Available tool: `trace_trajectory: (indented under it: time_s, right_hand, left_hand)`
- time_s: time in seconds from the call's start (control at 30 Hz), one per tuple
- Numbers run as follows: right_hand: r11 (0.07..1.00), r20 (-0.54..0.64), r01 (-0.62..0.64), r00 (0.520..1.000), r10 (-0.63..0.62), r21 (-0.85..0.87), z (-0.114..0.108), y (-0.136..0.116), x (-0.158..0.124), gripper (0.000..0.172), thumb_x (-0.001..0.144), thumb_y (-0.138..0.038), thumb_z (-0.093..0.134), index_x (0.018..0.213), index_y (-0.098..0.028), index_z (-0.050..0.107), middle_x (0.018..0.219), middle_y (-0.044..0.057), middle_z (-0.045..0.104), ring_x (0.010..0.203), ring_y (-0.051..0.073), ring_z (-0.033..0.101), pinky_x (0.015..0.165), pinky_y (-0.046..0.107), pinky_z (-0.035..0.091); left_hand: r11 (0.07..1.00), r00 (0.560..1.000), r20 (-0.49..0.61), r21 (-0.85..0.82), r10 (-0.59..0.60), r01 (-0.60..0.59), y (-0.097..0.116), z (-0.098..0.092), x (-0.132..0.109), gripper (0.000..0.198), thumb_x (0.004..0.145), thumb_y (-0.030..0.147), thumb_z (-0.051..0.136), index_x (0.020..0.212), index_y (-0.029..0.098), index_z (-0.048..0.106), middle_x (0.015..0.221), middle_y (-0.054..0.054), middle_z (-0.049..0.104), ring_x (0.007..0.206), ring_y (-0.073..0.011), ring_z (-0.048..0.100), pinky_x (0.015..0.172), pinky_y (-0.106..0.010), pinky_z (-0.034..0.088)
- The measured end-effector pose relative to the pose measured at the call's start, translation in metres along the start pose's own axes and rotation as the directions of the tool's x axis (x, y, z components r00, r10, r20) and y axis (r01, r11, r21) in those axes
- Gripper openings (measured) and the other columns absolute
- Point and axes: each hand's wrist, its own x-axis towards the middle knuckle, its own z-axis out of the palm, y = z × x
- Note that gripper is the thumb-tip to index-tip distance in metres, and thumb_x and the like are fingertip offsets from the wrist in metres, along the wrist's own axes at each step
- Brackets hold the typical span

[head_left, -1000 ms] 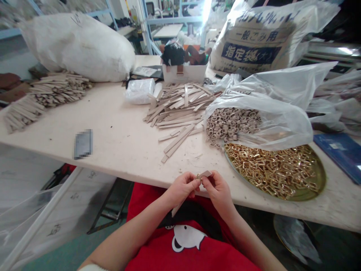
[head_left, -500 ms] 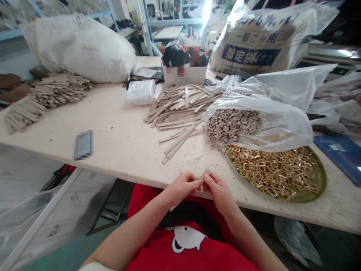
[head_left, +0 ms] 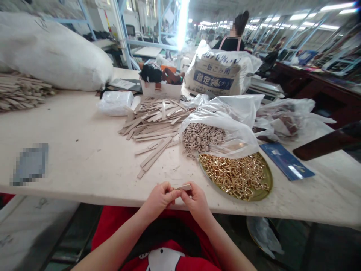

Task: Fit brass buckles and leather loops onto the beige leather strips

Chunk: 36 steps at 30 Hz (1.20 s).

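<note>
A short beige leather-like strap shows between my two hands, close to the front edge of the table. My left hand is closed, its thumb and fingers pinching the strap's left part, which they mostly hide. Thumb and fingers of my right hand are closed on the same strap, whose flat end sticks up by the fingertips. Whether a metal piece sits on it, I cannot make out. Nearest my right hand is a round tray of small gold buckles. Behind it, beige loops spill from a plastic bag.
Loose beige strips are heaped at mid-table, with more strips at far left. A white box, a printed sack and a big white sack stand behind. A blue flat case lies right. Another person is in the background.
The view has swung to the right and up, bringing a person in the background into sight. My hands stay together on the strap, which has turned from slanting upward to lying nearly level.
</note>
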Motion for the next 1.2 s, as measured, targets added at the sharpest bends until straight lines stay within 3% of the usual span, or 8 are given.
trace_trajectory:
  time_s: [0.1,0.27,0.4,0.47,0.53,0.63,1.03,1.2]
  right_hand:
    - [1.000,0.021,-0.014,1.000,0.013,0.024,-0.004,-0.004,-0.002,0.017,0.076,-0.034,0.054,0.069,-0.018,0.052,0.059,-0.003,0.051,0.056,0.011,0.045,0.054,0.023,0.037]
    - [0.997,0.182,-0.026,0.983,0.013,0.067,-0.026,-0.003,0.004,0.029,0.082,-0.041,0.044,0.069,-0.018,0.054,0.058,-0.001,0.054,0.056,0.011,0.048,0.054,0.024,0.039]
    - [0.964,0.014,0.094,0.996,-0.094,-0.248,-0.057,-0.002,0.038,0.029,0.083,-0.041,0.042,0.081,-0.017,0.058,0.068,0.002,0.058,0.063,0.014,0.053,0.059,0.025,0.041]
    - [0.799,-0.035,0.132,0.981,-0.188,-0.587,-0.066,-0.002,0.063,0.023,0.085,-0.033,0.042,0.086,-0.017,0.058,0.080,0.005,0.061,0.073,0.016,0.055,0.067,0.026,0.041]
    - [0.497,0.013,0.110,0.981,-0.194,-0.861,-0.067,-0.002,0.088,0.020,0.085,-0.027,0.042,0.090,-0.018,0.059,0.089,0.007,0.061,0.078,0.017,0.056,0.069,0.027,0.040]
    - [0.312,0.045,0.092,0.987,-0.154,-0.946,-0.058,0.000,0.114,0.016,0.081,-0.024,0.049,0.082,-0.015,0.061,0.088,0.012,0.060,0.081,0.021,0.057,0.067,0.030,0.038]
    - [0.294,0.208,0.229,0.973,-0.101,-0.928,-0.036,0.011,0.097,0.013,0.083,-0.013,0.044,0.082,-0.016,0.057,0.082,0.007,0.063,0.078,0.018,0.058,0.068,0.026,0.036]
    - [0.364,0.120,0.154,0.986,-0.115,-0.918,-0.037,0.010,0.096,0.019,0.085,-0.020,0.043,0.100,-0.013,0.053,0.091,0.010,0.061,0.085,0.019,0.057,0.070,0.026,0.036]
  left_hand:
    - [1.000,1.000,-0.013,0.009,0.025,-0.025,0.003,0.004,0.005,0.038,0.067,0.050,0.059,0.061,0.017,0.040,0.045,0.006,0.047,0.039,-0.0062,0.038,0.041,-0.018,0.030]
    - [0.995,0.989,0.113,0.041,0.090,-0.095,0.010,0.005,0.006,0.032,0.072,0.039,0.056,0.095,0.018,0.051,0.053,0.007,0.051,0.043,-0.0078,0.045,0.043,-0.018,0.036]
    - [0.992,0.996,0.023,0.088,0.091,-0.093,0.011,0.002,0.010,0.026,0.075,0.041,0.051,0.076,0.016,0.053,0.052,0.005,0.048,0.043,-0.0066,0.043,0.044,-0.018,0.035]
    - [0.996,0.996,-0.033,0.046,0.078,-0.077,0.011,0.004,0.013,0.028,0.074,0.044,0.050,0.074,0.016,0.051,0.050,0.006,0.046,0.040,-0.0061,0.041,0.042,-0.018,0.033]
    - [0.998,0.997,-0.039,0.005,0.065,-0.065,0.011,0.006,0.014,0.029,0.073,0.045,0.050,0.073,0.016,0.049,0.049,0.007,0.045,0.039,-0.0056,0.039,0.040,-0.018,0.031]
    - [0.998,0.998,-0.042,-0.035,0.051,-0.052,0.011,0.007,0.012,0.031,0.072,0.046,0.051,0.072,0.016,0.048,0.046,0.007,0.043,0.037,-0.0048,0.037,0.039,-0.017,0.028]
    - [0.996,0.989,-0.121,-0.016,0.089,-0.091,0.007,-0.004,0.018,0.027,0.075,0.043,0.048,0.071,0.016,0.046,0.048,0.006,0.044,0.038,-0.0053,0.038,0.038,-0.017,0.031]
    - [0.993,0.979,-0.173,0.046,0.111,-0.105,0.005,-0.011,0.019,0.029,0.076,0.045,0.047,0.071,0.017,0.047,0.049,0.006,0.045,0.039,-0.0062,0.039,0.039,-0.018,0.032]
